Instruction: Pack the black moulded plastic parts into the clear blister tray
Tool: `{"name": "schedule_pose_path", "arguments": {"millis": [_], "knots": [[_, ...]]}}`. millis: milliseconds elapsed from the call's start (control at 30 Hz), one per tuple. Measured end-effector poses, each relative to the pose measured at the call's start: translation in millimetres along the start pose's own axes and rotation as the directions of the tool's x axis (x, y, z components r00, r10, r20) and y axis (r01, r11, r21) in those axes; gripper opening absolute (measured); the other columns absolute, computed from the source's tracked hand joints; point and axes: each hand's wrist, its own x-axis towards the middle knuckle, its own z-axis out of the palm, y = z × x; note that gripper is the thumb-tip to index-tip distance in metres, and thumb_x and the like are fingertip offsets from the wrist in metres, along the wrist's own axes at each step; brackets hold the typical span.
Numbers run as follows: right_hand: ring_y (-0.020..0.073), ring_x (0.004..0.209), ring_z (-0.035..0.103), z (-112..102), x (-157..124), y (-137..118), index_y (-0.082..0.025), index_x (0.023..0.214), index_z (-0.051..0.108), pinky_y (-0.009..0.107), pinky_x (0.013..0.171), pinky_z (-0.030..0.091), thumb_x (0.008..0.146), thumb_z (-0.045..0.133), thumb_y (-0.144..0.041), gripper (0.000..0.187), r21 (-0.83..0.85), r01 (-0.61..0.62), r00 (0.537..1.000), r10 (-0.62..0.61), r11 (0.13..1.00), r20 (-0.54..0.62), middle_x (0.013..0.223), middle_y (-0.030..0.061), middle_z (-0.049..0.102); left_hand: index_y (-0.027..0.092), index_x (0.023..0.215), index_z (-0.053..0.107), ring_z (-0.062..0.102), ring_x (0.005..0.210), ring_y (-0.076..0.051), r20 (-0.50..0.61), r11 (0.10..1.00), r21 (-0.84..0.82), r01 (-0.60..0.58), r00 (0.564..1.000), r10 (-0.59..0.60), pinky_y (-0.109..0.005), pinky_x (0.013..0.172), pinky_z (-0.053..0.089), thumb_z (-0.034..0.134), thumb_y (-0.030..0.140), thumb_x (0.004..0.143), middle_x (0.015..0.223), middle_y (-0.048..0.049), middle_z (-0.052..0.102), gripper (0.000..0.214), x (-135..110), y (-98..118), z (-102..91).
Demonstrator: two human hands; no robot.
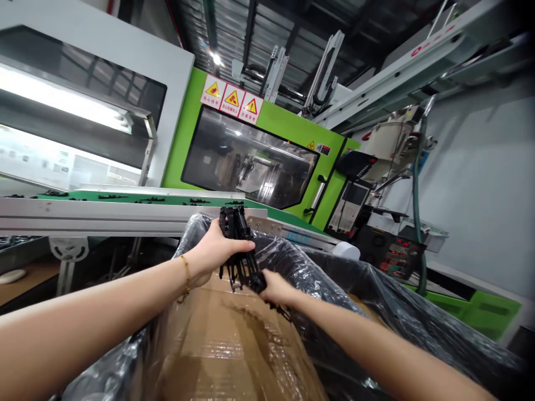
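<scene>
My left hand (217, 248) is closed round the upper part of a bundle of black moulded plastic parts (239, 248), held upright above a cardboard box. My right hand (276, 288) grips the lower end of the same bundle, its fingers wrapped round it. A thin bracelet (186, 275) sits on my left wrist. The bundle hangs over the far rim of the cardboard box (217, 345), which is lined with a dark plastic bag (334, 278).
A green conveyor belt (137, 197) with several black parts runs behind the box, on an aluminium frame (104, 218). Behind it stands a green moulding machine (251, 159) with warning signs (232, 100). A control panel (353, 203) is at the right.
</scene>
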Motion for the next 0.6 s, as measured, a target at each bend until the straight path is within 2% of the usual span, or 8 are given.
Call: {"name": "schedule_pose_path", "arguments": {"millis": [67, 167, 233, 300, 367, 433, 533, 600], "knots": [[0.0127, 0.069, 0.055, -33, -5, -23, -0.011, 0.092, 0.048, 0.03, 0.062, 0.046, 0.076, 0.048, -0.025, 0.021, 0.18, 0.034, 0.997, -0.02, 0.983, -0.079, 0.081, 0.0033, 0.056, 0.015, 0.099, 0.045, 0.055, 0.078, -0.017, 0.002, 0.998, -0.039, -0.048, 0.999, 0.049, -0.038, 0.068, 0.047, 0.06, 0.017, 0.064, 0.091, -0.0041, 0.054, 0.038, -2, 3, -0.3], [0.0135, 0.067, 0.058, -79, -21, -76, -0.013, 0.093, 0.043, 0.029, 0.062, 0.047, 0.076, 0.042, -0.024, 0.02, 0.419, 0.155, 0.978, -0.08, 0.895, -0.192, 0.077, 0.0039, 0.058, 0.014, 0.101, 0.043, 0.055, 0.082, -0.019, 0.016, 0.988, -0.097, -0.123, 0.992, 0.125, -0.039, 0.071, 0.047, 0.06, 0.019, 0.065, 0.096, -0.0066, 0.054, 0.04, -11, 15, -3.9], [0.0131, 0.068, 0.058, -96, -36, -120, -0.016, 0.091, 0.044, 0.028, 0.064, 0.047, 0.074, 0.045, -0.028, 0.021, 0.513, 0.247, 0.96, -0.134, 0.822, -0.247, 0.082, 0.0039, 0.059, 0.014, 0.104, 0.04, 0.054, 0.087, -0.02, 0.028, 0.974, -0.124, -0.192, 0.98, 0.197, -0.038, 0.075, 0.045, 0.063, 0.019, 0.062, 0.1, -0.0089, 0.054, 0.048, -23, 30, -10.8], [0.0134, 0.07, 0.058, -101, -52, -167, -0.018, 0.089, 0.046, 0.028, 0.064, 0.047, 0.069, 0.052, -0.029, 0.024, 0.572, 0.321, 0.942, -0.195, 0.754, -0.272, 0.085, 0.0024, 0.059, 0.013, 0.107, 0.038, 0.052, 0.092, -0.021, 0.029, 0.95, -0.131, -0.284, 0.957, 0.29, -0.036, 0.079, 0.043, 0.065, 0.017, 0.059, 0.105, -0.0115, 0.052, 0.055, -39, 50, -24.1], [0.0138, 0.07, 0.057, -95, -64, -215, -0.018, 0.089, 0.048, 0.027, 0.063, 0.047, 0.066, 0.057, -0.024, 0.025, 0.632, 0.412, 0.911, -0.278, 0.656, -0.304, 0.083, 0.0015, 0.06, 0.012, 0.108, 0.038, 0.05, 0.096, -0.021, 0.021, 0.917, -0.111, -0.382, 0.922, 0.386, -0.034, 0.082, 0.041, 0.066, 0.014, 0.057, 0.111, -0.0128, 0.05, 0.058, -60, 72, -46.4], [0.0139, 0.071, 0.057, -83, -72, -264, -0.017, 0.087, 0.05, 0.027, 0.063, 0.046, 0.064, 0.059, -0.018, 0.025, 0.651, 0.5, 0.865, -0.366, 0.572, -0.343, 0.082, 0.0011, 0.06, 0.011, 0.107, 0.041, 0.049, 0.097, -0.02, 0.009, 0.882, -0.06, -0.467, 0.884, 0.468, -0.03, 0.083, 0.041, 0.067, 0.012, 0.056, 0.111, -0.0114, 0.051, 0.058, -85, 95, -79.1], [0.0137, 0.073, 0.056, -49, -76, -341, -0.016, 0.086, 0.052, 0.028, 0.066, 0.045, 0.063, 0.06, -0.015, 0.024, 0.635, 0.573, 0.813, -0.459, 0.518, -0.36, 0.085, 0.0005, 0.059, 0.013, 0.097, 0.052, 0.052, 0.091, -0.017, 0.0, 0.851, 0.064, -0.521, 0.853, 0.522, -0.025, 0.079, 0.042, 0.065, 0.011, 0.058, 0.098, -0.0045, 0.06, 0.042, -136, 122, -146.6], [0.014, 0.075, 0.055, -13, -76, -395, -0.016, 0.084, 0.052, 0.028, 0.068, 0.044, 0.062, 0.06, -0.017, 0.023, 0.629, 0.584, 0.801, -0.489, 0.513, -0.345, 0.084, 0.0001, 0.058, 0.016, 0.09, 0.056, 0.054, 0.086, -0.015, -0.051, 0.854, 0.193, -0.483, 0.864, 0.501, -0.022, 0.075, 0.044, 0.064, 0.012, 0.058, 0.089, -0.0005, 0.063, 0.033, -180, 133, -200.6]]}}
